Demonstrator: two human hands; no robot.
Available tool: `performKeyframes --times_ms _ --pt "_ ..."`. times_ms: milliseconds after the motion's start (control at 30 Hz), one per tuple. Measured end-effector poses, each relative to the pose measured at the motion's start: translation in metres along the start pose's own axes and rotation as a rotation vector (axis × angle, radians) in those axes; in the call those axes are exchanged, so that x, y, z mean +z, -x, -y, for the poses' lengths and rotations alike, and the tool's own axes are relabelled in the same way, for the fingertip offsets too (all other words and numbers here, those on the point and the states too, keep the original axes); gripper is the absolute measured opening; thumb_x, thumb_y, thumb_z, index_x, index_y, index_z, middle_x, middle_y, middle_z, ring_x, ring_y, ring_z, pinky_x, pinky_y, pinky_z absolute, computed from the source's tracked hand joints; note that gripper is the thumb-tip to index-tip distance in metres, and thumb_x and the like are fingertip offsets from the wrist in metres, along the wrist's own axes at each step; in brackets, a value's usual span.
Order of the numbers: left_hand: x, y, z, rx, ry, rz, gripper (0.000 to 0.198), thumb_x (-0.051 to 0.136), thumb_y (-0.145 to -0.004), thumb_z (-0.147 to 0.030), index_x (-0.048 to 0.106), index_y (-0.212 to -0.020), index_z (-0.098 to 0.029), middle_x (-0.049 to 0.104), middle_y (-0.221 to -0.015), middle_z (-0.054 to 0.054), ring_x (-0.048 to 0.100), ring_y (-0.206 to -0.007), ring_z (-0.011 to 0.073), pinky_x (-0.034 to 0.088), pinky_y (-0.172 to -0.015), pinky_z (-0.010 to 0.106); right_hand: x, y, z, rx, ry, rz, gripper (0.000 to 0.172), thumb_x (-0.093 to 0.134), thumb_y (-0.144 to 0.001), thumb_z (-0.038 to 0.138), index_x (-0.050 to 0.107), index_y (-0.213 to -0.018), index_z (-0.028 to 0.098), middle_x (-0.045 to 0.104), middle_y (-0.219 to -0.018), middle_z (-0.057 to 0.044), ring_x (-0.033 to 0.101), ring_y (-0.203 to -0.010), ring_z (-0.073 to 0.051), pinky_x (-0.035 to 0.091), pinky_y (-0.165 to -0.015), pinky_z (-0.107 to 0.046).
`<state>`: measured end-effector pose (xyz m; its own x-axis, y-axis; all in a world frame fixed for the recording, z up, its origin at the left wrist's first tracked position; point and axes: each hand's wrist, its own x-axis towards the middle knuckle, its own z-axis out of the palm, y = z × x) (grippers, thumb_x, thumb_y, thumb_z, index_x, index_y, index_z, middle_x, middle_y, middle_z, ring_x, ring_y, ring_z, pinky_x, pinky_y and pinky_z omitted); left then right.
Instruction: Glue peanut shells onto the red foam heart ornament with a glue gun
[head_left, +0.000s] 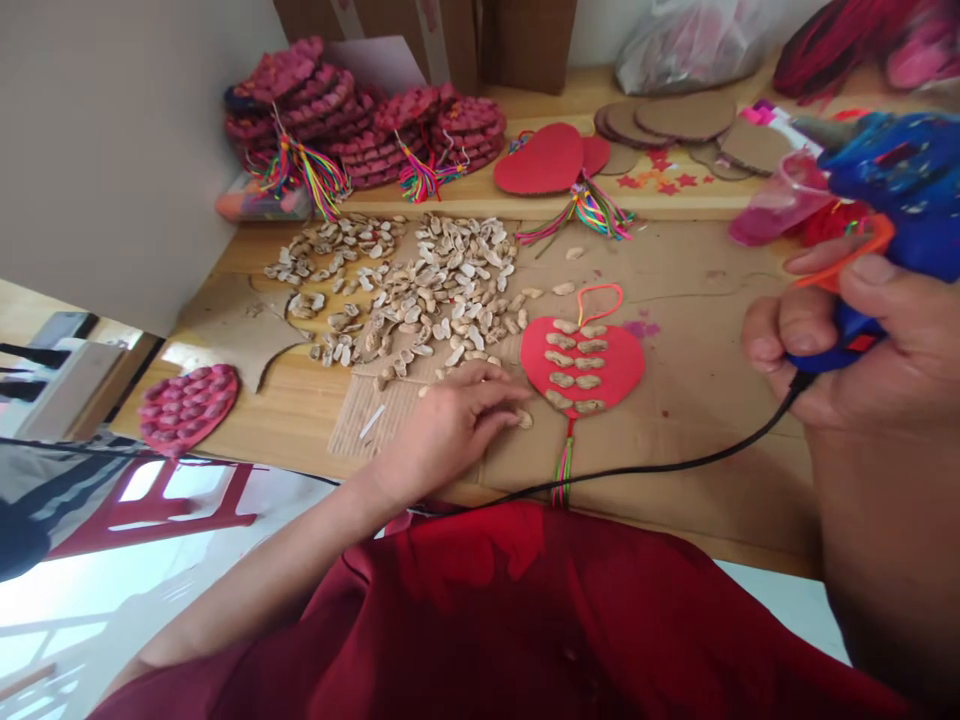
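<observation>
My right hand (892, 330) grips a blue glue gun (900, 180), fingers wrapped round its handle by the orange trigger. Its nozzle points left, and a black cord (675, 466) trails from the handle. On the cardboard lies a red heart (617, 362) with an orange loop on top and a tassel (564, 470) below. Peanut shells (589, 347) form two columns on the heart. Just left of it, my left hand (457, 420) rests low over the cardboard, thumb and fingers apart. A loose peanut shell (524, 419) lies by its fingertips.
Loose peanut shells (450, 270) are heaped behind my left hand. Stacked pink shell-covered pieces (360, 130), red hearts (540, 162) and cardboard cutouts (686, 117) sit along the back. A pink cup (780, 200) stands near the glue gun. One pink heart (187, 408) lies at left.
</observation>
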<state>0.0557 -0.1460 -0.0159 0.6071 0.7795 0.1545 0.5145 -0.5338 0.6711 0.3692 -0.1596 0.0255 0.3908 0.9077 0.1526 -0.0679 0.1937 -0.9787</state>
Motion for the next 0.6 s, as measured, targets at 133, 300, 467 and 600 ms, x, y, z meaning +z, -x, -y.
performKeyframes --times_ms 133,300,467,600 --pt "-0.013 0.006 0.005 -0.029 -0.028 -0.07 0.023 0.062 -0.1 -0.016 0.077 -0.116 -0.021 0.077 -0.111 0.004 0.072 -0.103 0.0165 0.057 -0.096 0.03 0.0 0.001 0.004 0.024 0.005 0.01 0.03 0.09 -0.064 0.051 0.075 -0.071 0.027 0.041 -0.042 0.005 0.037 -0.037 -0.015 0.024 -0.045 -0.04" --pt "-0.017 0.016 0.008 -0.047 -0.121 -0.121 0.015 0.067 -0.098 -0.019 0.079 -0.107 -0.02 0.081 -0.104 0.003 0.073 -0.09 0.0153 0.057 -0.087 0.028 -0.002 0.004 0.002 0.016 -0.002 0.061 0.018 0.089 -0.071 0.04 0.079 -0.076 0.025 0.047 -0.045 0.003 0.039 -0.039 -0.013 0.028 -0.044 -0.039" --pt "-0.013 0.026 0.01 0.101 -0.282 -0.218 0.01 0.075 -0.095 -0.028 0.076 -0.09 -0.019 0.077 -0.083 0.001 0.068 -0.08 0.0162 0.054 -0.079 0.03 -0.003 0.009 0.001 0.098 -0.018 0.14 0.018 0.086 -0.075 0.034 0.08 -0.084 0.019 0.05 -0.049 0.003 0.044 -0.044 -0.013 0.039 -0.046 -0.034" --pt "-0.011 0.033 0.011 0.146 -0.354 -0.211 0.008 0.073 -0.096 -0.027 0.076 -0.093 -0.02 0.075 -0.086 0.002 0.067 -0.084 0.0178 0.053 -0.082 0.034 -0.001 0.011 0.003 0.169 0.013 0.167 0.017 0.084 -0.076 0.033 0.078 -0.084 0.02 0.051 -0.049 0.003 0.051 -0.047 -0.015 0.043 -0.046 -0.03"
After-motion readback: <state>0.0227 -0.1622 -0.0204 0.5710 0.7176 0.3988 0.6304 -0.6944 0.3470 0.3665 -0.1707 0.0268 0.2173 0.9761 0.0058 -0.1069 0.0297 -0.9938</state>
